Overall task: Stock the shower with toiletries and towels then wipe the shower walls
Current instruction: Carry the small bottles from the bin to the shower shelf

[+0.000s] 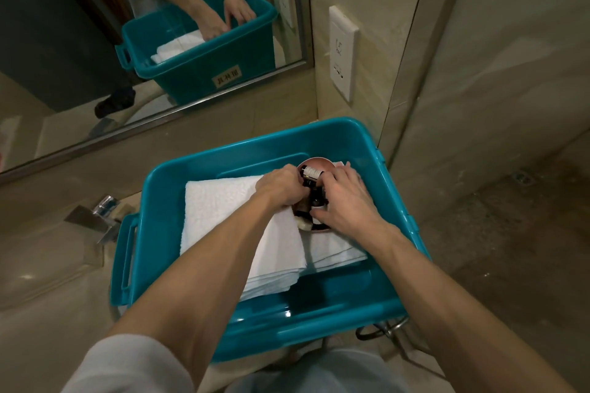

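Hands crowd the dish (pixel 316 160) in your bin (pixel 159 217)
Fingers of your left hand (pixel 281 189) grasp bottles (pixel 311 173) (mostly hidden); right hand (pixel 346 199), cannot tell; towels (pixel 230 220) beside.

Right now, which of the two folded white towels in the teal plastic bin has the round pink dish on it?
The thinner, smoother towel on the right, under the round pink dish; the thicker, fluffy left towel only overlaps its edge.

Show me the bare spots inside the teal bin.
Bare floor lies between the towels and the bin's near wall, plus a strip beyond them at the far wall. Far right is crowded: left hand and right hand on the dish of bottles.
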A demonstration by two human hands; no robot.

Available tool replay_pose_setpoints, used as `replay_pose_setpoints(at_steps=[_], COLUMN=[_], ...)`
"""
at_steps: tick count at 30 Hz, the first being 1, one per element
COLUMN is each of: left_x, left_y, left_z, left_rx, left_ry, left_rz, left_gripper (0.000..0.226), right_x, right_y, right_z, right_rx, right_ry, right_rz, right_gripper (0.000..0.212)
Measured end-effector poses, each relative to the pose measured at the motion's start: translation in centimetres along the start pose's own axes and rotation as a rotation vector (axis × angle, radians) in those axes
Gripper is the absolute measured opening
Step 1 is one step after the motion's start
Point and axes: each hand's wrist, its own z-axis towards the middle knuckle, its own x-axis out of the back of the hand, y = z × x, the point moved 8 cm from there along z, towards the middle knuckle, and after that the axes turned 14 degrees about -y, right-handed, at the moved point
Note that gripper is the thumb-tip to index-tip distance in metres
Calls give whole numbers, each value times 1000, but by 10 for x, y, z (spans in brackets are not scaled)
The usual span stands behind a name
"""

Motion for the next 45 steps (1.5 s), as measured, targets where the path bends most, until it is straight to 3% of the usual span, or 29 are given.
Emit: replay_pose_setpoints(at_steps=[7, 13, 17, 21, 24, 33, 37, 41, 44, 45], left_x=[1, -2, -6, -4, -3, 3, 6, 10, 13, 14], left_y=[-7, -18, -26, -29, -33, -56, -60, -59, -53, -51], left_z=[-3, -16, -27, -38, -45, -90, -118, -152, -183, -194], left_rx=[-56, -203, -251, -267, -272, -313, -393, -489, -577, -607], left_ry=[-18, -48, -56, 6, 44, 59, 15, 6, 18, 22], left_rz=[-140, -525, -719, -866, -922, -953, -1016, -1012, -1033, -1051], left_gripper=[28, 14, 30, 24, 21, 29, 32, 31, 29, 29], right_x=[9, 8, 6, 6, 9, 26, 43, 47, 50, 53], right_y=[-1, -2, -4, 2, 5, -18, -37, -55, -61, -64], right_z=[-5, 0, 1, 4, 2, -24, -58, -97, -140, -157], right_rx=[14, 52, 73, -5, -33, 78, 95, 85, 36, 20], right_ry=[28, 53, 74, 90, 93, 78, 81, 152, 262, 298], right_rz=[135, 195, 209, 275, 323, 383, 559, 716, 863, 900], right_gripper=[40, 27, 25, 33, 39, 13, 32, 17, 32, 28])
